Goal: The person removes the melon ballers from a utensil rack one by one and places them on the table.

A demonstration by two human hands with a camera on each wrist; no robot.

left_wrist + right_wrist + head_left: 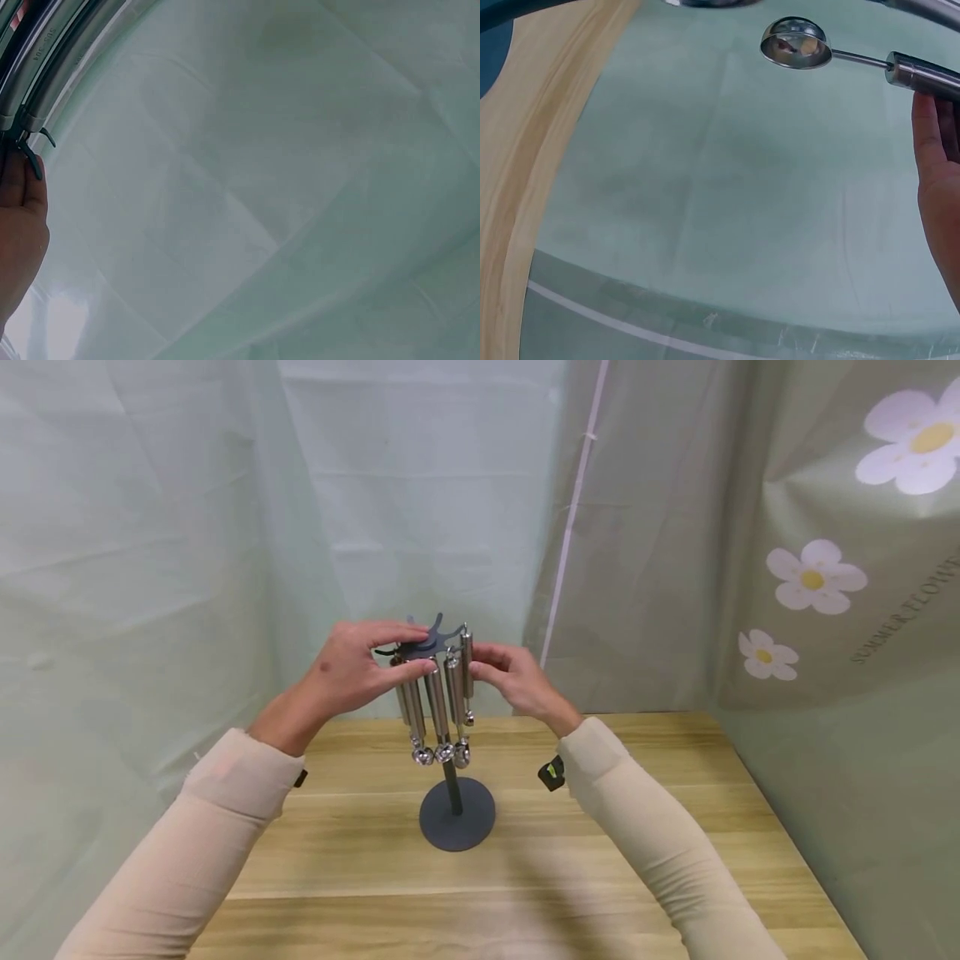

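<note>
Left hand (352, 672) steadies the dark rack (429, 643) with curled fingers while right hand (517, 681) pinches the rightmost hanging steel scoop (467, 672); lifting it off its hook would follow.

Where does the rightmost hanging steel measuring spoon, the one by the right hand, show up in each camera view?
Head: the rightmost steel measuring spoon hangs from the dark rack, centre frame, at the right hand.
Left wrist: steel handles show top left, but which spoon they belong to cannot be told.
Right wrist: top right, bowl and handle above the fingertips.
Shared landmark: the pale green cloth backdrop.
</note>
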